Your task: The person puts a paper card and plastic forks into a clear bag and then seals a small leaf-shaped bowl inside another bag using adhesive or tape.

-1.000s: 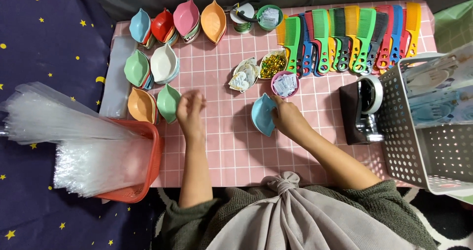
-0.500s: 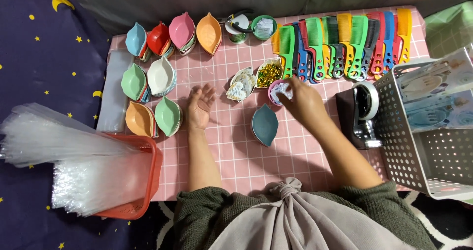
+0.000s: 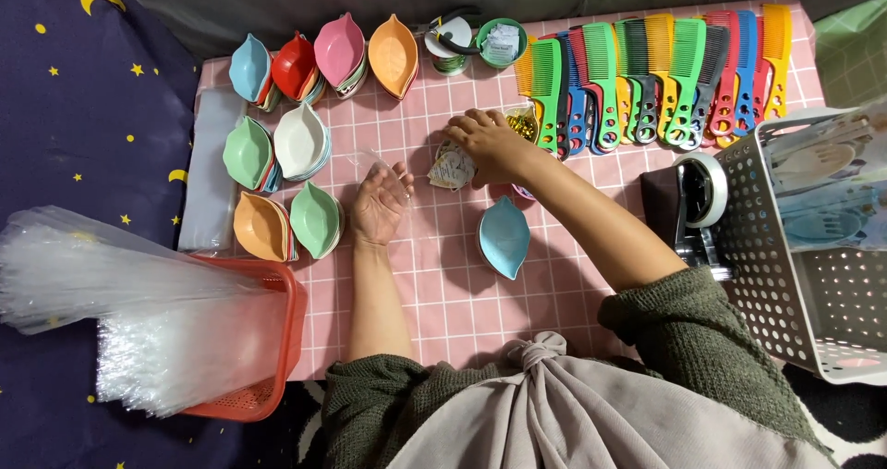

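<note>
A light blue leaf-shaped dish [image 3: 504,236] lies alone on the pink checked table [image 3: 443,284]. My left hand [image 3: 377,206] rests palm up to its left, and a clear plastic bag [image 3: 374,166] seems to lie loosely in its fingers. My right hand [image 3: 490,144] reaches across the table. Its curled fingers are over a small white dish of heart-shaped paper tags [image 3: 450,167], next to a dish of gold bits [image 3: 523,123]. What its fingertips hold is hidden. A pink bowl [image 3: 523,192] is mostly covered by my right forearm.
Stacks of coloured leaf dishes [image 3: 305,141] fill the table's left side. A row of coloured combs [image 3: 656,76] lies at the back right. A tape dispenser [image 3: 693,201] and a white perforated basket [image 3: 785,293] stand at the right. A red basket of clear bags [image 3: 185,330] sits front left.
My right hand left the blue dish, went to the pink bowl, then moved left to the dish of heart tags. My left hand turned palm up and shifted slightly right.
</note>
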